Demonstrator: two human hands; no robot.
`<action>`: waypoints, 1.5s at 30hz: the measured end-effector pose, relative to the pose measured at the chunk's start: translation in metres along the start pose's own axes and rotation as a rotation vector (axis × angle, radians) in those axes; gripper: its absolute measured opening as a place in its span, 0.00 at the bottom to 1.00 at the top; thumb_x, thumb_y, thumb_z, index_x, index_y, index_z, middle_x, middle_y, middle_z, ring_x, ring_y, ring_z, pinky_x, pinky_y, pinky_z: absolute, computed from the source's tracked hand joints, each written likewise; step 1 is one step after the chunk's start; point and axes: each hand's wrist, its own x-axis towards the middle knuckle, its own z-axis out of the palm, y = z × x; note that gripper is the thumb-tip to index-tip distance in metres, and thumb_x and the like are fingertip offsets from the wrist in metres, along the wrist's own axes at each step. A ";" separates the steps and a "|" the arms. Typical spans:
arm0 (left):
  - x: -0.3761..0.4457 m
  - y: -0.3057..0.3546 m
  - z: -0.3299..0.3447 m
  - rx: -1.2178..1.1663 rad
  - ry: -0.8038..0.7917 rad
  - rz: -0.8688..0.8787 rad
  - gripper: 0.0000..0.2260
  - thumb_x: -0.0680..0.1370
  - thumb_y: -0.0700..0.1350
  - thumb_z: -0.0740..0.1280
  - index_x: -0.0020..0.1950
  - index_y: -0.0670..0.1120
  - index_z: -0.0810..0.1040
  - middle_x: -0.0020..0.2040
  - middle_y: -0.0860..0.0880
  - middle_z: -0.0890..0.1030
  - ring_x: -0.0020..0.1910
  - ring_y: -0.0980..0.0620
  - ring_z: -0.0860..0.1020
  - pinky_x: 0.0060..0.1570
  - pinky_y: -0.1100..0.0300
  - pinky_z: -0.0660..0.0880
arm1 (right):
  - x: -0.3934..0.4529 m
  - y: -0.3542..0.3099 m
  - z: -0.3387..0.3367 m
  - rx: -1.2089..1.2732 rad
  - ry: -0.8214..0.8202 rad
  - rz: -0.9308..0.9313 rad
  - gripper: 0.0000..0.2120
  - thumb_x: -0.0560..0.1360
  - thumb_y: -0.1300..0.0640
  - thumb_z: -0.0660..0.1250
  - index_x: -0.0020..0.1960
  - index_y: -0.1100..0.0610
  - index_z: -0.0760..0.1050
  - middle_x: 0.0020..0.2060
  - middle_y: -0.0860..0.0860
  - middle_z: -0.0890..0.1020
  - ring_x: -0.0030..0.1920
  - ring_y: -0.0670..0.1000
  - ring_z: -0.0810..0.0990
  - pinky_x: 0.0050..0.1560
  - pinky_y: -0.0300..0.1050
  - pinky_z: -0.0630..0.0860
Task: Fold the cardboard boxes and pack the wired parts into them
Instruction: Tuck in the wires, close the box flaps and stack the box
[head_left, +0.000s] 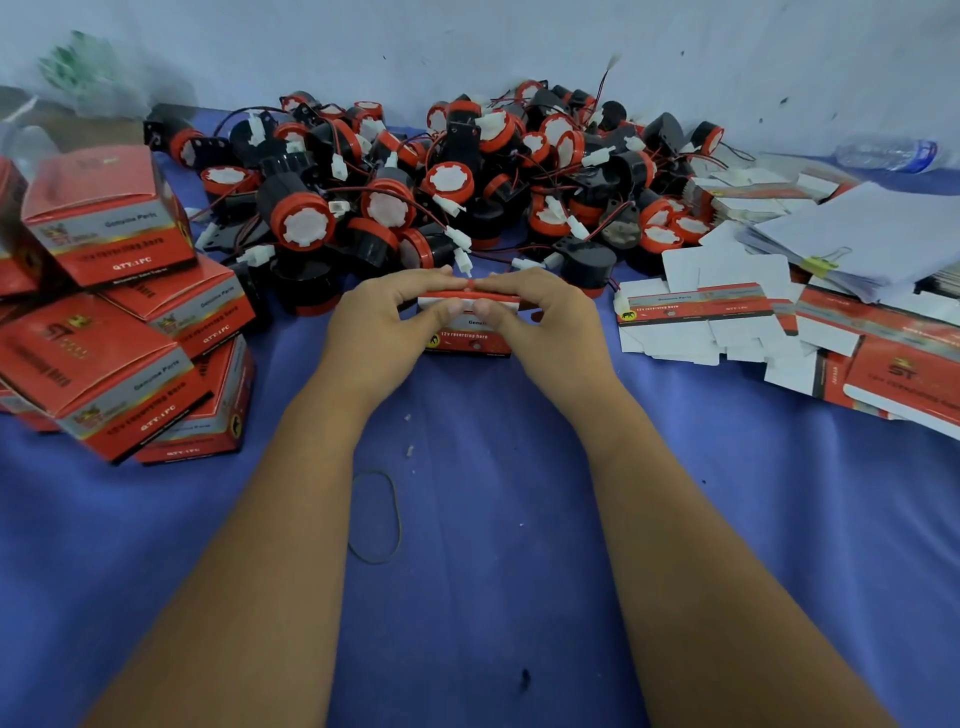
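Both hands meet at the middle of the blue cloth-covered counter (467, 519), working on one small red, white and grey printed cardboard box (467, 332) that stands on the cloth just in front of the heap; the left hand (384, 332) and the right hand (550, 327) each have a grip grasping the box's top edge, fingers curled over the far side and thumbs pressing the near face, which looks to me like they are tucking the lid flap shut, so I'd judge this box to be at its closing step, though I cannot see whether a part is inside. The big tangled heap of black-and-red round wired horns with white plugs (441, 192) lies just behind, within easy reach for the next pick. Folded red boxes piled at the left (104, 322) look like the finished stock, kept apart from the flat unfolded red-and-white carton blanks spread at the right (727, 312), which wait their turn beside a clipped sheaf of white paper (857, 244). A thin black rubber band (375, 517) lies loose between the forearms. The printing reads "12V reversing horn", "Genuine Parts" and "QTY: 1 PC", with an "ST" logo; the smaller lines are too blurred to make out
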 end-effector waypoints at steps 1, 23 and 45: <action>0.001 0.000 0.001 -0.025 0.004 -0.008 0.10 0.79 0.45 0.70 0.55 0.60 0.81 0.62 0.56 0.81 0.65 0.58 0.76 0.65 0.57 0.73 | 0.000 0.000 0.000 0.012 0.002 0.008 0.08 0.76 0.55 0.70 0.55 0.50 0.82 0.48 0.43 0.81 0.53 0.43 0.78 0.56 0.39 0.75; 0.004 -0.001 0.004 -0.502 0.137 -0.171 0.08 0.76 0.35 0.70 0.47 0.47 0.82 0.50 0.53 0.84 0.51 0.55 0.83 0.42 0.64 0.80 | 0.002 0.001 -0.004 0.148 0.076 0.097 0.09 0.77 0.59 0.70 0.48 0.44 0.81 0.42 0.32 0.80 0.49 0.44 0.81 0.51 0.48 0.81; 0.003 -0.006 -0.002 -0.449 0.023 -0.128 0.09 0.77 0.32 0.69 0.43 0.45 0.79 0.57 0.50 0.82 0.58 0.53 0.81 0.48 0.63 0.79 | 0.003 0.004 -0.009 0.064 0.105 0.115 0.08 0.73 0.58 0.75 0.52 0.54 0.85 0.44 0.40 0.82 0.47 0.41 0.81 0.46 0.31 0.77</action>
